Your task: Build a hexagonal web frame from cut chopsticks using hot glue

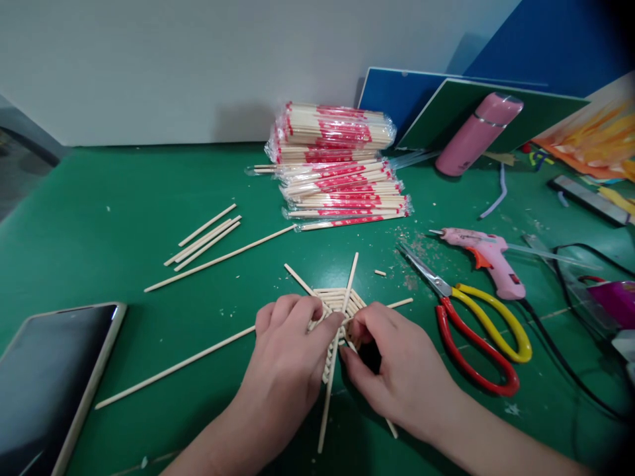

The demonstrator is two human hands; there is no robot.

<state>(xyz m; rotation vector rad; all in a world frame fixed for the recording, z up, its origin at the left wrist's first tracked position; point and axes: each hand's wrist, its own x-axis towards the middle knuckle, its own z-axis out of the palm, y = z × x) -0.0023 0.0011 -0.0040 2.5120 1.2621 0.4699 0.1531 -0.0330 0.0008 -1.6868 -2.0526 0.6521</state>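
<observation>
A web-like frame of wooden chopsticks (325, 410) lies on the table under both hands, its long sticks crossing and shorter pieces layered between them. My left hand (285, 354) is closed over its left side, the thumb pressing near the crossing point. My right hand (399, 360) pinches at the frame's middle, with the tip of what looks like a short chopstick piece between finger and thumb. The hands cover much of the frame. Pink-and-orange glue gun (489, 258) and scissors (464, 301) with red and yellow handles lie to the right.
Wrapped chopstick bundles (340, 165) are piled at the back. Loose cut sticks (206, 241) and one long chopstick (218, 259) lie left of them. A phone (54, 383) is at front left. A pink bottle (479, 135) leans against boards (426, 125). A black cord (565, 360) runs along the right.
</observation>
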